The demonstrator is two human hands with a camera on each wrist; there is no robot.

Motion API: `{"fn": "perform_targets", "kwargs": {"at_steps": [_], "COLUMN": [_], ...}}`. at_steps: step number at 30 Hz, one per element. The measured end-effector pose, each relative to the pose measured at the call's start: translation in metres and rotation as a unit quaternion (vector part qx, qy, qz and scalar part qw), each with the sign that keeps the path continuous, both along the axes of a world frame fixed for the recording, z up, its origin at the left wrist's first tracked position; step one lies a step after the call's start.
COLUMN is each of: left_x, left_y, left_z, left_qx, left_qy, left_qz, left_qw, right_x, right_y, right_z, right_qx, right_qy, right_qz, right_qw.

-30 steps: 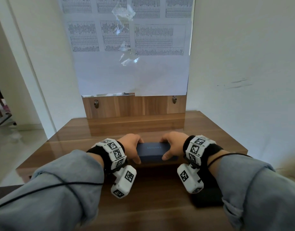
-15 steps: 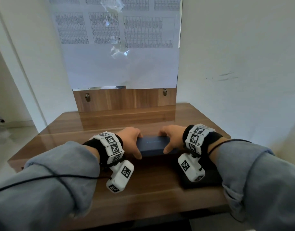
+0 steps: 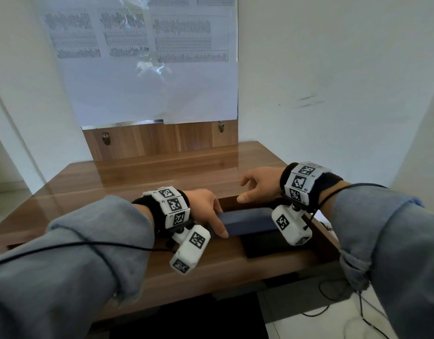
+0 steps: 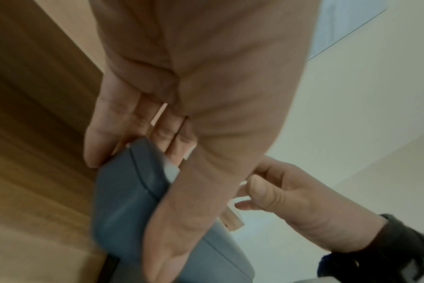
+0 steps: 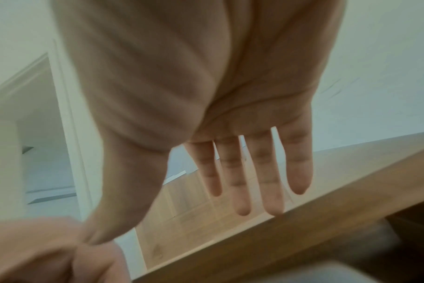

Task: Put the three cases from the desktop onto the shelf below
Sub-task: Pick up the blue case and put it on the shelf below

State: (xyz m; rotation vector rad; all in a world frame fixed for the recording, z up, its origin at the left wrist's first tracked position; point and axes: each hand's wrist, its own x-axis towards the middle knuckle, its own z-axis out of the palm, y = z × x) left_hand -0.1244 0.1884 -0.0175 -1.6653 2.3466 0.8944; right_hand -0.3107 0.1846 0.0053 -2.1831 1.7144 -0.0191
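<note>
The left hand [image 3: 206, 206] grips one end of the blue case [image 3: 247, 220], low at the table's [image 3: 137, 182] front edge, above a dark case [image 3: 262, 243]. The right hand [image 3: 260, 184] hovers with relaxed, spread fingers. The case looks stiff, smooth and light; holding it by its short ends seems safest.

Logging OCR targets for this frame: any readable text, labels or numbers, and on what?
No text can be read.
Wall sheets: printed tables, too blurred.
Wrist marker cubes: square black-and-white codes, tiny letters beside them illegible.
Blue case: no lettering legible.
</note>
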Motion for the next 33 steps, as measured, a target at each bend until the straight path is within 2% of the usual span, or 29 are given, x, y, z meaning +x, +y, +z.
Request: {"fn": "perform_targets", "kwargs": {"at_steps": [4, 8, 17, 27, 33], "left_x": [-0.021, -0.049, -0.083, -0.111, -0.12], "left_y": [-0.001, 0.0, -0.005, -0.012, -0.014], "left_z": [-0.021, -0.041, -0.07, -0.091, -0.094], "left_qx": [0.084, 0.113, 0.115, 0.076, 0.063], "left_qy": [-0.005, -0.02, -0.078, -0.144, -0.147], "left_qz": [-0.033, -0.048, -0.072, -0.133, -0.147], "left_qw": [0.996, 0.992, 0.988, 0.978, 0.976], "right_x": [-0.017, -0.035, -0.057, -0.069, -0.075], "right_y": [0.002, 0.003, -0.004, -0.01, -0.01], "right_z": [-0.003, -0.009, -0.025, -0.036, -0.039], "right_qx": [-0.003, 0.004, 0.02, 0.036, 0.046], "right_qy": [-0.003, -0.008, -0.012, -0.024, -0.031], "right_qz": [-0.017, -0.039, -0.051, -0.055, -0.062], "right_qw": [1.0, 0.999, 0.998, 0.998, 0.997]}}
